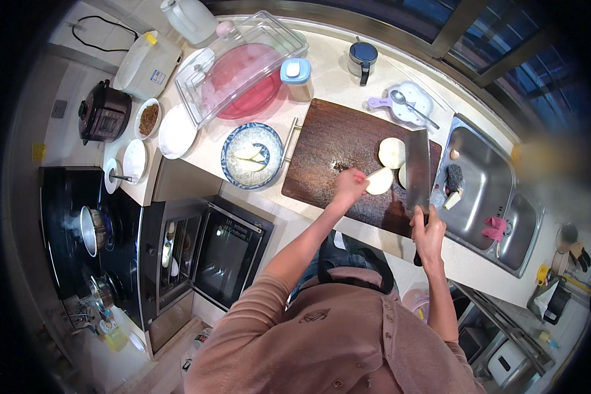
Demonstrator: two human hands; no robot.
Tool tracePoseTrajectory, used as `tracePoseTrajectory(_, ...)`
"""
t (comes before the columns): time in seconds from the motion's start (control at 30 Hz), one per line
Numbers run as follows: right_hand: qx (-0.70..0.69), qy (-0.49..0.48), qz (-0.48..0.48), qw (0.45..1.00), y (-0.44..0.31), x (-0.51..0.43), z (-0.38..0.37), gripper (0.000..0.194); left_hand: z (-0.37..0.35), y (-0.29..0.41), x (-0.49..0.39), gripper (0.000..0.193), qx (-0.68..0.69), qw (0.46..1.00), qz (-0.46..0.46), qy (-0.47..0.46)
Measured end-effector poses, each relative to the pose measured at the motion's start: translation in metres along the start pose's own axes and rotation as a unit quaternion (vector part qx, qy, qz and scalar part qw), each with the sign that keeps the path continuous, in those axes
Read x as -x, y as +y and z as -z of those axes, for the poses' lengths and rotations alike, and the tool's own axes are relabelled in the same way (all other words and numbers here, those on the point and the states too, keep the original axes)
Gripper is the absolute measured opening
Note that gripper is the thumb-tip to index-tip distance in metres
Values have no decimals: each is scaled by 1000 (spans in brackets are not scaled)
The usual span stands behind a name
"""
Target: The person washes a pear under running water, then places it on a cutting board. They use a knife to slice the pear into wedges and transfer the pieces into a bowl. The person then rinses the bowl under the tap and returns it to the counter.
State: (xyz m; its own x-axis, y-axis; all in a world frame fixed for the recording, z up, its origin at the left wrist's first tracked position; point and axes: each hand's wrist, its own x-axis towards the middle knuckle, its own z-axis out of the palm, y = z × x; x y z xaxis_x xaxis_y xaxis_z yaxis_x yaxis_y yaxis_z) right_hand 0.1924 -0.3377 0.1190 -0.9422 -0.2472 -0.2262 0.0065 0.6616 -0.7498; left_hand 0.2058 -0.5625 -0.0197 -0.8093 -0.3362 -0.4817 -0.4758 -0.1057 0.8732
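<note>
My left hand point(350, 188) has its fingertips on a pale, peeled piece of vegetable or fruit point(379, 181) on the dark wooden cutting board point(320, 143). My right hand point(427, 231) grips the handle of a cleaver point(417, 170), whose broad blade stands over the board's right part. Beside the touched piece lies a rounder pale piece point(392, 152), and another shows partly behind the blade. Left of the board, a blue-rimmed bowl point(252, 184) holds a few pale slices point(248, 152).
A steel sink point(477, 192) with scraps adjoins the board's right side. Behind stand a blue-lidded container point(296, 79), a clear cover point(189, 111) over a pink basin, and a lilac-handled dish point(409, 101). At left, a pot point(92, 231) steams on the stove near an open oven door point(229, 253).
</note>
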Motion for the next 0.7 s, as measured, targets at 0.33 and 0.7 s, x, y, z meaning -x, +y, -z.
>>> tracePoseTrajectory(0.33,47,-38,123,991,-25,-26,-65,21,39,5,27,24,173,969,14,178)
tracePoseTrajectory(0.7,148,-63,135,978,-34,-24,-94,25,38,7,11,25,-84,963,-63,250)
